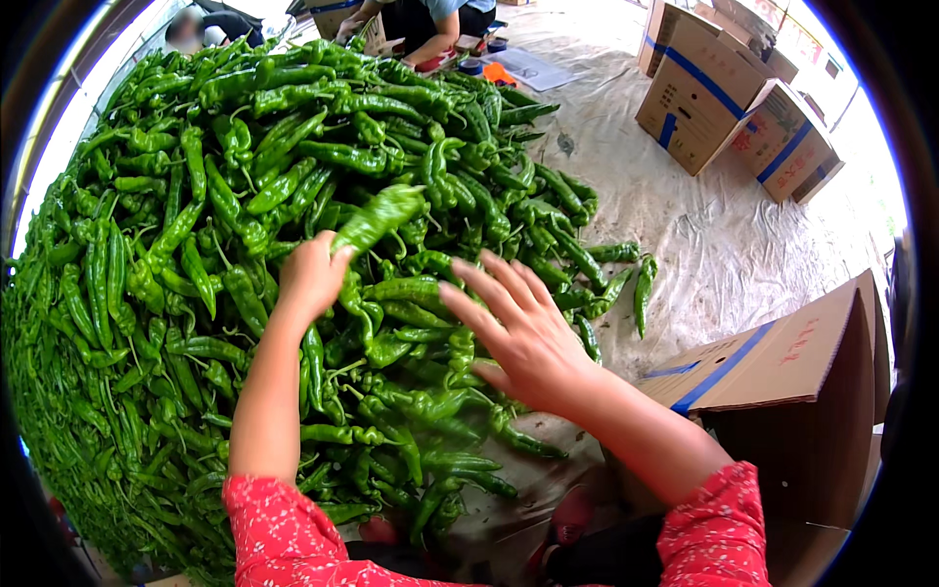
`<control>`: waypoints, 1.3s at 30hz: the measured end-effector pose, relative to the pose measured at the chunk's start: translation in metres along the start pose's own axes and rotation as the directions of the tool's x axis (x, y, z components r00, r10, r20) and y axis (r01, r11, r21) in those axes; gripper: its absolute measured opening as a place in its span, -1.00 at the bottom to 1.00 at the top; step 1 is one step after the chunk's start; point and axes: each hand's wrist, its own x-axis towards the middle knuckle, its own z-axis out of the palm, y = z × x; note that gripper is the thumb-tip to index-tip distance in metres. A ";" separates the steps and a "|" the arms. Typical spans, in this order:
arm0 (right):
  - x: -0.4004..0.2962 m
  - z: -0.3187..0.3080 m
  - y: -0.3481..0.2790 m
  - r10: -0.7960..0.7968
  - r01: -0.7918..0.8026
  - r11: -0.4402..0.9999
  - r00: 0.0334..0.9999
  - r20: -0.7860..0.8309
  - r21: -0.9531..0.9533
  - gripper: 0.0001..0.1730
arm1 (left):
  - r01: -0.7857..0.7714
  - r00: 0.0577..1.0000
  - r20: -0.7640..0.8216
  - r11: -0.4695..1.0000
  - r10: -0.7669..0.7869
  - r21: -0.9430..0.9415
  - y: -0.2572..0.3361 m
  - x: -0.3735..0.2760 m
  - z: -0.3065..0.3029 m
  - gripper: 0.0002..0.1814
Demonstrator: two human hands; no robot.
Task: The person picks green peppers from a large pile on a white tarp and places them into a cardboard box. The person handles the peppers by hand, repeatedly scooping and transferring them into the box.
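A large heap of long green peppers [220, 352] spreads before me and off to my left. My left hand [315, 275] is closed around the end of one green pepper [381, 216], raised above the heap and slightly blurred. Over the heap's right side hovers my right hand [513, 330], palm down, fingers apart, with nothing in it. Below that hand several peppers [418, 293] lie loosely across one another. An open cardboard box [741, 359] with blue tape stands to the right of my right forearm.
Taped cardboard boxes [697, 95] stand at the far right on a pale ground sheet [587, 147]. A single pepper [645, 293] lies at the heap's right edge. Beyond the heap, a person [440, 29] works near blue tape rolls [470, 67]; another person [220, 29] is at far left.
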 end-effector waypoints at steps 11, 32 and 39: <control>0.048 0.108 0.067 0.568 -0.457 0.718 0.821 -0.062 0.525 -0.50 | -0.042 0.908 -0.411 0.994 0.079 0.098 -0.091 0.129 0.016 -0.34; 0.034 -0.006 -0.035 0.025 -0.150 -0.365 0.985 0.171 0.919 -0.28 | -0.170 0.975 -0.220 0.530 -0.033 -0.831 0.090 -0.092 -0.049 -0.51; -0.098 -0.114 -0.046 0.015 0.070 0.168 0.997 -0.074 0.983 -0.04 | -0.448 0.879 -0.306 0.411 0.366 -0.794 0.230 -0.206 -0.048 -0.27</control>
